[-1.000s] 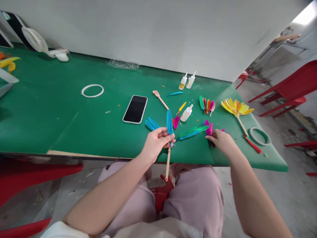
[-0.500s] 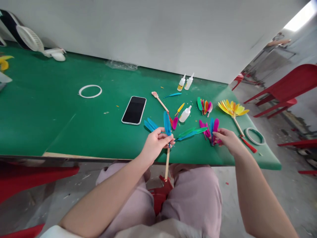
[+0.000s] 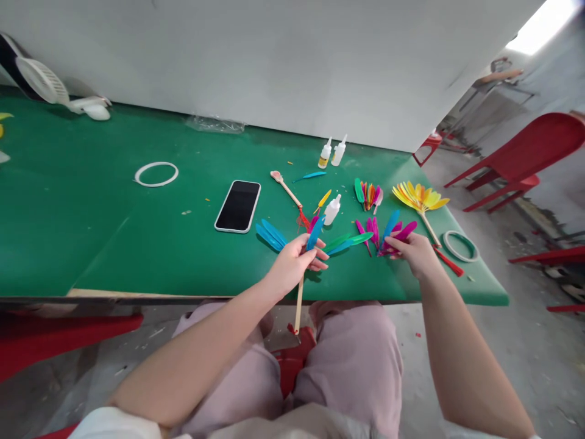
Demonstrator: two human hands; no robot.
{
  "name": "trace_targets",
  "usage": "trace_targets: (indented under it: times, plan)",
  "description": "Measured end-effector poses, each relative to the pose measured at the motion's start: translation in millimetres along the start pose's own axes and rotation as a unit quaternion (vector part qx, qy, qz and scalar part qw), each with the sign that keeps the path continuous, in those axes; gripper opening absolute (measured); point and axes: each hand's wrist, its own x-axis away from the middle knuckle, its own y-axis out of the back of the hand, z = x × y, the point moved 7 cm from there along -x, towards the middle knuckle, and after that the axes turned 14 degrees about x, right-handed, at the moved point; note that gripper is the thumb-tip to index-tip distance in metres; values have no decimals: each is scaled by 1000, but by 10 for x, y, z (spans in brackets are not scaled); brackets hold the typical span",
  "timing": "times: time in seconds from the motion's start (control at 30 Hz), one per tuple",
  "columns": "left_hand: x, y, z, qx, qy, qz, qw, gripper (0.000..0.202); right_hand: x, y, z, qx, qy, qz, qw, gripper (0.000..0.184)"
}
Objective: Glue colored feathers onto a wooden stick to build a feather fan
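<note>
My left hand (image 3: 295, 261) is closed in a pinch on a blue feather (image 3: 315, 233) that stands up tilted to the right. A wooden stick (image 3: 299, 308) runs out from under this hand past the table edge; whether the fingers grip it is hidden. More blue feathers (image 3: 270, 234) fan out left of the hand, and a green feather (image 3: 362, 239) reaches out to its right. My right hand (image 3: 414, 251) has its fingers closed at a magenta feather (image 3: 406, 231) in a small pile. Beside it a blue feather (image 3: 390, 224) leans, with magenta feathers (image 3: 375, 230) to the left.
On the green table (image 3: 150, 244) lie a phone (image 3: 238, 206), a white ring (image 3: 156, 174) and a tasselled stick (image 3: 287, 190). Glue bottles (image 3: 333, 210) stand behind my hands. At right are a yellow feather fan (image 3: 421, 198) and a tape roll (image 3: 460, 246). A wall (image 3: 256, 67) closes the back.
The blue feather in my left hand has tipped to the right. At the right pile, my fingers have spread the blue and magenta feathers apart. The whole view has shifted slightly.
</note>
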Motion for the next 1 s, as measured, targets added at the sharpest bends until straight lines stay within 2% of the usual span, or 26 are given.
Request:
trace_targets:
  times: [0.07,0.13,0.27,0.33,0.47,0.6,0.7,0.77,0.83,0.9,1.0]
  plan:
    - [-76,-132,-21,-54,-14,17,998,19,13,-9,-15,1,3,-1,1000,36]
    - [-157,-328,-43,-152,-44,44,986,25,29,-23,-21,-3,9,-1,1000,35]
    - [-336,-799,0,-347,-90,93,929,25,37,-23,-68,-27,13,-13,999,35]
    - [-476,-969,55,-368,-86,85,922,25,34,-16,-104,-45,15,-16,999,37]
    - [-837,-1169,218,-346,-53,37,936,29,55,-8,-146,-78,23,-21,996,39]
    - [-1100,-1275,381,-345,-40,7,938,27,111,36,-146,-93,35,-3,995,40]
    - [-1165,-1267,434,-362,-37,-10,931,20,175,193,-182,-92,39,-2,995,42]
    - [-1164,-1236,427,-385,-41,-16,922,16,240,349,-243,-81,30,-38,996,42]
    - [-1146,-1208,404,-414,-48,-18,909,12,340,475,-271,-26,45,-96,994,40]
    - [-1125,-1197,379,-446,-59,-15,893,11,468,463,-190,81,120,-131,981,34]
    - [-1103,-1216,344,-497,-80,-1,864,11,669,202,-41,232,258,-117,930,25]
